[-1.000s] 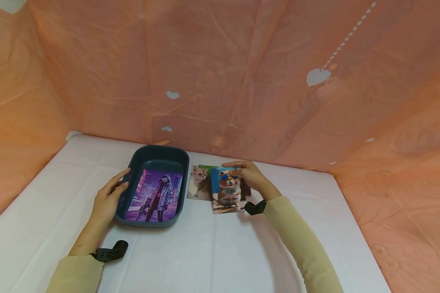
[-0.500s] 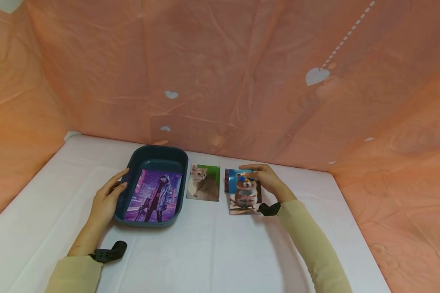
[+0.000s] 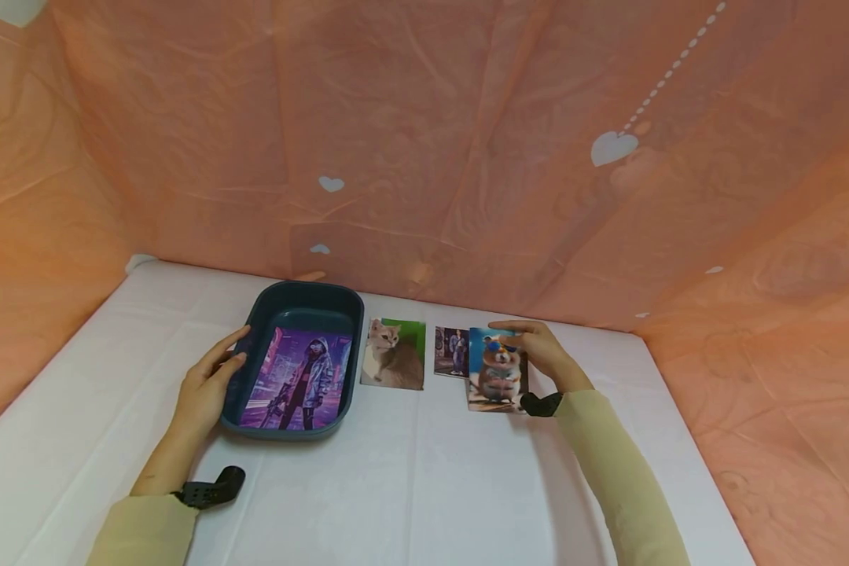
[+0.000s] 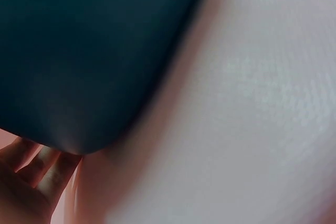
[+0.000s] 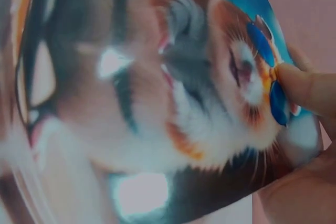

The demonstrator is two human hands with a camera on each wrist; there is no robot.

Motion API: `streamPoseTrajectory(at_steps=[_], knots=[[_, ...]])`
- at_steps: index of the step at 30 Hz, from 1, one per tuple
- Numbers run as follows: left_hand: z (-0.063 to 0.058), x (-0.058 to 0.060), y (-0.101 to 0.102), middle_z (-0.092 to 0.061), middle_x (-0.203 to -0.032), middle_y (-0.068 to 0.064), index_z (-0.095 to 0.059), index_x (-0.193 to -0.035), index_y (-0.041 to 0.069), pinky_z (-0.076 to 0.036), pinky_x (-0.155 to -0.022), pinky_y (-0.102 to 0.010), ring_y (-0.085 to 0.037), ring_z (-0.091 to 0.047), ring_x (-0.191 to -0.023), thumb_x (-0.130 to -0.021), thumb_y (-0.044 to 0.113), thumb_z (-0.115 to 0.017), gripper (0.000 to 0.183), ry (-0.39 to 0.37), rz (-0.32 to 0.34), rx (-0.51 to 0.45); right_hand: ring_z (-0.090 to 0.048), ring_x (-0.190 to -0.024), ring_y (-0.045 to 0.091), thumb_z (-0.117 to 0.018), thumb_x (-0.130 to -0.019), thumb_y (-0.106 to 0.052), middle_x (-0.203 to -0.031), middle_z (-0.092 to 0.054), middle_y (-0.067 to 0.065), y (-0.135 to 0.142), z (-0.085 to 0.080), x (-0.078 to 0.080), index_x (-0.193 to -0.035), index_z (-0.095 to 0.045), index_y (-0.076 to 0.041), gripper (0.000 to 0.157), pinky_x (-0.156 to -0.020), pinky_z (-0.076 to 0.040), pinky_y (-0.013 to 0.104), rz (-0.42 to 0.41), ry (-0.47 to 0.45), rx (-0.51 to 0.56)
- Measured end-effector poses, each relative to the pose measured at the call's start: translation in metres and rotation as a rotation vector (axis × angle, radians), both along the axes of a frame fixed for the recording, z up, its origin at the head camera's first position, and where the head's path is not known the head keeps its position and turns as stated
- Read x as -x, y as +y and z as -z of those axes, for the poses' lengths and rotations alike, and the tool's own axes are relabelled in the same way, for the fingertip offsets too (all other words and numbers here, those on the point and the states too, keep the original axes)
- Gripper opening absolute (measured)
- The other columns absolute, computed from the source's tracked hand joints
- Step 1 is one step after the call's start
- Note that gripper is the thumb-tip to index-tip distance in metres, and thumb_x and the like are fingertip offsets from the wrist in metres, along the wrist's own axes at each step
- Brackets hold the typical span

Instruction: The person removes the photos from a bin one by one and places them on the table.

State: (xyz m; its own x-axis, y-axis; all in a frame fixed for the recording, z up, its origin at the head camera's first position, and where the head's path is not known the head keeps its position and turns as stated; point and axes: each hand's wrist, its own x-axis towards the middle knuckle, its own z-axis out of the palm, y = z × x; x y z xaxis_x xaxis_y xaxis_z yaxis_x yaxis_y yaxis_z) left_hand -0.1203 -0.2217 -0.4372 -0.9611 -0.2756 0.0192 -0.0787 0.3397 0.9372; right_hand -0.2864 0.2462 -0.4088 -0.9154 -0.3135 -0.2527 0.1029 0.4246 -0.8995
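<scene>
Right hand (image 3: 543,352): pinching hamster-in-sunglasses card (image 3: 497,377), thumb on its face near top edge
Hamster-in-sunglasses card: right of the other cards, overlapping right side of street-figure card (image 3: 450,350)
Left hand (image 3: 200,393): fingers fairly straight, touching left side of dark blue tray (image 3: 311,295)
Purple hooded-figure card (image 3: 300,379): inside tray
Cat card (image 3: 398,355): flat on white cloth (image 3: 368,495), between tray and street-figure card
Backdrop: orange curtain (image 3: 424,141), pale hearts

Hamster card (image 3: 495,376) in right grip (image 3: 542,350), cat card (image 3: 398,360), tray (image 3: 310,296)
</scene>
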Motion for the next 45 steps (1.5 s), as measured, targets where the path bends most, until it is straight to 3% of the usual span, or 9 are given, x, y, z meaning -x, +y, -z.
streamPoseTrajectory(at_steps=[5, 10, 16, 24, 27, 30, 39, 42, 45], knots=[[0.001, 0.0, 0.001, -0.038, -0.143, -0.031, -0.039, -0.147, 0.017, -0.025, -0.102, -0.062, -0.043, -0.033, -0.129, -0.102, 0.033, -0.042, 0.047, 0.0, 0.004, 0.009, -0.047, -0.083, 0.018, -0.053, -0.095, -0.004, -0.146, -0.043, 0.018, 0.016, 0.003, 0.004, -0.132, -0.056, 0.001, 0.038, -0.062, -0.037, 0.029, 0.046, -0.015, -0.001], [0.001, 0.0, 0.001, -0.038, -0.143, -0.031, -0.04, -0.147, 0.017, -0.025, -0.102, -0.062, -0.043, -0.034, -0.128, -0.102, 0.033, -0.042, 0.047, -0.006, -0.002, 0.007, -0.046, -0.093, 0.015, -0.052, -0.095, -0.004, -0.147, -0.041, 0.018, 0.027, 0.007, 0.006, -0.134, -0.054, 0.002, 0.039, -0.066, -0.038, 0.027, 0.065, -0.021, -0.02], [0.0, 0.0, 0.001, -0.038, -0.144, -0.03, -0.039, -0.147, 0.017, -0.025, -0.103, -0.061, -0.042, -0.034, -0.129, -0.102, 0.033, -0.042, 0.047, -0.012, -0.004, -0.007, -0.046, -0.082, 0.012, -0.053, -0.095, -0.007, -0.144, -0.043, 0.02, 0.033, 0.009, 0.008, -0.135, -0.052, 0.002, 0.041, -0.068, -0.04, 0.026, 0.097, -0.026, -0.044], [-0.001, -0.001, 0.002, -0.041, -0.141, -0.028, -0.04, -0.146, 0.015, -0.028, -0.101, -0.056, -0.038, -0.036, -0.126, -0.102, 0.032, -0.042, 0.047, -0.011, -0.007, 0.005, -0.047, -0.114, 0.02, -0.057, -0.094, -0.014, -0.142, -0.046, 0.018, 0.042, 0.02, 0.01, -0.132, -0.057, -0.003, 0.04, -0.086, -0.042, 0.026, 0.165, -0.029, 0.016], [-0.001, -0.001, 0.002, -0.04, -0.142, -0.028, -0.04, -0.146, 0.015, -0.027, -0.102, -0.057, -0.038, -0.036, -0.126, -0.102, 0.032, -0.042, 0.047, -0.007, -0.006, 0.004, -0.049, -0.113, 0.019, -0.059, -0.093, -0.015, -0.14, -0.048, 0.015, 0.043, 0.023, 0.013, -0.133, -0.058, -0.006, 0.04, -0.098, -0.041, 0.036, 0.201, -0.035, 0.041], [-0.001, -0.001, 0.0, -0.039, -0.144, -0.029, -0.04, -0.147, 0.017, -0.026, -0.103, -0.06, -0.04, -0.035, -0.128, -0.102, 0.033, -0.042, 0.047, -0.009, -0.005, -0.001, -0.049, -0.117, 0.023, -0.059, -0.094, -0.015, -0.143, -0.046, 0.018, 0.041, 0.025, 0.017, -0.137, -0.052, -0.005, 0.045, -0.11, -0.031, 0.045, 0.211, -0.046, 0.055], [-0.001, 0.0, 0.0, -0.041, -0.142, -0.028, -0.04, -0.147, 0.019, -0.028, -0.102, -0.056, -0.039, -0.037, -0.126, -0.102, 0.035, -0.042, 0.047, -0.015, -0.009, 0.005, -0.018, -0.145, 0.034, -0.055, -0.097, -0.016, -0.154, -0.026, 0.021, 0.043, 0.02, 0.012, -0.148, -0.032, 0.001, 0.059, -0.117, -0.011, 0.049, 0.266, -0.023, 0.042], [-0.002, 0.0, 0.0, -0.039, -0.145, -0.027, -0.04, -0.147, 0.019, -0.027, -0.103, -0.058, -0.04, -0.035, -0.128, -0.102, 0.035, -0.042, 0.047, -0.015, -0.008, -0.005, -0.021, -0.144, 0.035, -0.057, -0.095, -0.014, -0.153, -0.028, 0.022, 0.039, 0.02, 0.006, -0.147, -0.033, 0.0, 0.059, -0.117, -0.015, 0.049, 0.333, 0.027, 0.067], [-0.002, 0.0, 0.0, -0.036, -0.148, -0.026, -0.039, -0.147, 0.02, -0.025, -0.104, -0.061, -0.041, -0.033, -0.13, -0.102, 0.035, -0.042, 0.048, -0.02, -0.008, -0.01, -0.033, -0.137, 0.035, -0.059, -0.093, -0.012, -0.147, -0.037, 0.023, 0.029, 0.024, -0.002, -0.141, -0.045, 0.0, 0.051, -0.111, -0.03, 0.046, 0.444, 0.137, 0.056]])
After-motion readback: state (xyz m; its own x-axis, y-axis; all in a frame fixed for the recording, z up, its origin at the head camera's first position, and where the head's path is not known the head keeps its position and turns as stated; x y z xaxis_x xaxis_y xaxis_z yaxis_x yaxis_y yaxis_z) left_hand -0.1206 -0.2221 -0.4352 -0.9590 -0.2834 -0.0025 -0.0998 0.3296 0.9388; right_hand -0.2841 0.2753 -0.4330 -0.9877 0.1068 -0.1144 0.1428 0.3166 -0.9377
